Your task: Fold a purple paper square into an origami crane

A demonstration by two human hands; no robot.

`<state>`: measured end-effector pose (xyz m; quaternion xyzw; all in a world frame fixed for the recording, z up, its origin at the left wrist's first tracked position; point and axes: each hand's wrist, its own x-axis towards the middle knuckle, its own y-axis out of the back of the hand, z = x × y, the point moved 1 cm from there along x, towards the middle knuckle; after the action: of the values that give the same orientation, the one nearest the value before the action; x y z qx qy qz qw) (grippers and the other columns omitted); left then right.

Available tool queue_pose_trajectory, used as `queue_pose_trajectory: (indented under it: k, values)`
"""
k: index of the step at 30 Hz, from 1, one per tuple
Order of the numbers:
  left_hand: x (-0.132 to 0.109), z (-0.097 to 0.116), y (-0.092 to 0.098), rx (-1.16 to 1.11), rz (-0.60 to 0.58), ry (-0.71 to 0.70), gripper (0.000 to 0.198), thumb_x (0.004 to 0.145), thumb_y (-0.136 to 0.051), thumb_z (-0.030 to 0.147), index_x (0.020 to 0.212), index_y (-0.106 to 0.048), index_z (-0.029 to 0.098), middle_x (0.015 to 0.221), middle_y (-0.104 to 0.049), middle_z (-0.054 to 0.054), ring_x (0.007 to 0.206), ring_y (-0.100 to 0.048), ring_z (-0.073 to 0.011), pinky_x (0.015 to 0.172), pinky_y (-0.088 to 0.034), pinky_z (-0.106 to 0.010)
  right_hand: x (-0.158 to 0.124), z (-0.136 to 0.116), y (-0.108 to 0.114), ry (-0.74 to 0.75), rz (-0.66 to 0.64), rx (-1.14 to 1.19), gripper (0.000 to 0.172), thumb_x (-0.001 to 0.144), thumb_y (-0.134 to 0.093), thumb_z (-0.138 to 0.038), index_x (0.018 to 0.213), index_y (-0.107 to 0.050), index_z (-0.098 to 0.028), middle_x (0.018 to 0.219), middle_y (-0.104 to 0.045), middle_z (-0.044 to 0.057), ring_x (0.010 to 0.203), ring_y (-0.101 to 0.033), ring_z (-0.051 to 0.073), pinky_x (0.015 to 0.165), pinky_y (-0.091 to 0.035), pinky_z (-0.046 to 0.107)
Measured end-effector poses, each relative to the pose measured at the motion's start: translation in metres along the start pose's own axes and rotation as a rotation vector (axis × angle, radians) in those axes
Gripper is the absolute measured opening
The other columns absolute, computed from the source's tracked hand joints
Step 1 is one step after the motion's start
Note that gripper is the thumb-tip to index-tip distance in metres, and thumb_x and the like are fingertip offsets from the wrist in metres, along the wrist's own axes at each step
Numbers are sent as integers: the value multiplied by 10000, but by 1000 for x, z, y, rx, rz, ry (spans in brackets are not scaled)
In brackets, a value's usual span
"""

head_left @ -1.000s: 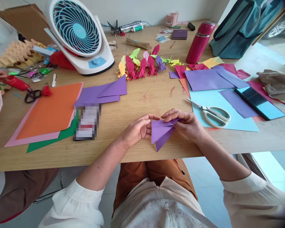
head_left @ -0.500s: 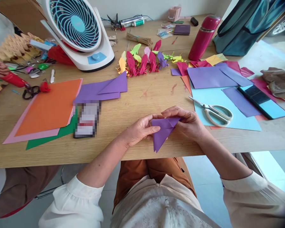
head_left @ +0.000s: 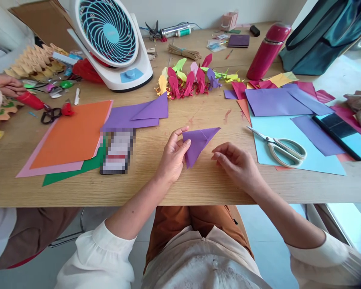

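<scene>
A folded piece of purple origami paper [head_left: 197,144] is pinched at its left side by my left hand [head_left: 173,156], thumb in front and fingers behind. It is roughly a triangle, with one long point reaching to the right and another hanging down. My right hand [head_left: 236,164] hovers just right of the paper without touching it, its fingers loosely bent and holding nothing. White-handled scissors [head_left: 284,150] lie right of that hand on a light blue sheet [head_left: 319,166].
Orange sheets [head_left: 69,136], purple paper [head_left: 120,116] and a blurred phone [head_left: 118,152] lie at left. Folded paper cranes [head_left: 188,82] are bunched behind my hands, near a fan [head_left: 111,36] and a red flask [head_left: 266,54]. Another person's hand [head_left: 7,85] is at far left.
My right hand has let go of the purple paper and drawn away from it. The left hand has raised the paper slightly, away from me and a little leftward.
</scene>
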<state>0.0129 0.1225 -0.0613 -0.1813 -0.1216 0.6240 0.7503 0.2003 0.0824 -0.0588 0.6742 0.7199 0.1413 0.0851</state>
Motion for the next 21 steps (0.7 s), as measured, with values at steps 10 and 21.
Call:
queue_pose_trajectory:
  k: [10,21]
  values:
    - [-8,2,-4,119,37,-102,379,929,-657,336,1277,-511,294,991,-681,-9,962,-667,-179,838,-530,-289,11,-21,-33,-57,-67,4,413,862,-641,-556,694,-610,-179,614,-528,-18,571,-410,114,539,-305,270]
    - [-10,2,-4,117,97,-118,295,933,-639,288,1207,-528,277,1000,-662,-15,1025,-659,-190,899,-510,-301,11,-18,-39,-67,-28,6,292,826,-687,-423,683,-600,-184,600,-542,-24,541,-400,102,510,-295,259]
